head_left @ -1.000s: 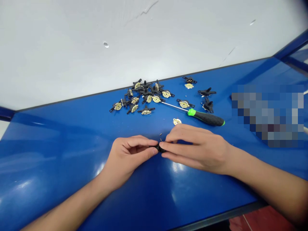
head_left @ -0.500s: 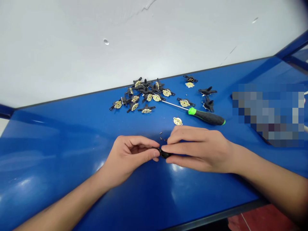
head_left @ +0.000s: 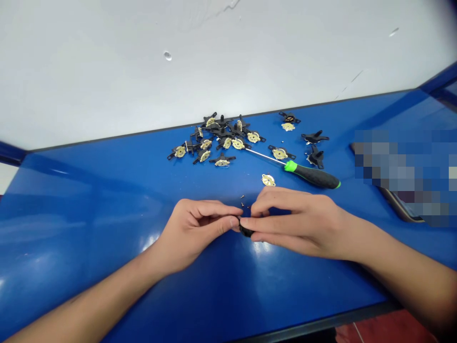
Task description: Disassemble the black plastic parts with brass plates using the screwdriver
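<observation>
Looking down on a glossy blue tabletop (head_left: 117, 205), with clock hours counted from the small black part (head_left: 246, 231) near the middle of the view, and 12 straight ahead. Mostly hidden behind fingers, and held on or just above the surface; cannot tell which. At 9 o'clock, the left hand (head_left: 194, 236), in a narrow pinch, with thumb and forefinger on one end of the black part. At 3 o'clock, the right hand (head_left: 307, 221), also narrow, fingers gripping the other side.

Near, at 12 o'clock, two tiny screws (head_left: 242, 205), apart from each other. At 1 o'clock, just beyond the right hand, a gold plate (head_left: 268, 180). Between 1 and 2 o'clock, a screwdriver (head_left: 293, 166) with a dark handle and green collar, shaft slanting away toward 12. From 11 to 12 o'clock, at the shaft's end, a jumbled pile (head_left: 222, 143) of black pieces with gold discs. Around 1 o'clock, scattered similar pieces (head_left: 280, 153). Between 2 and 3 o'clock, a dark-edged flat object (head_left: 396, 197), mostly pixelated. Along the far edge, a scuffed white wall (head_left: 214, 71). At 4 o'clock, below the near edge, red floor (head_left: 382, 326).
</observation>
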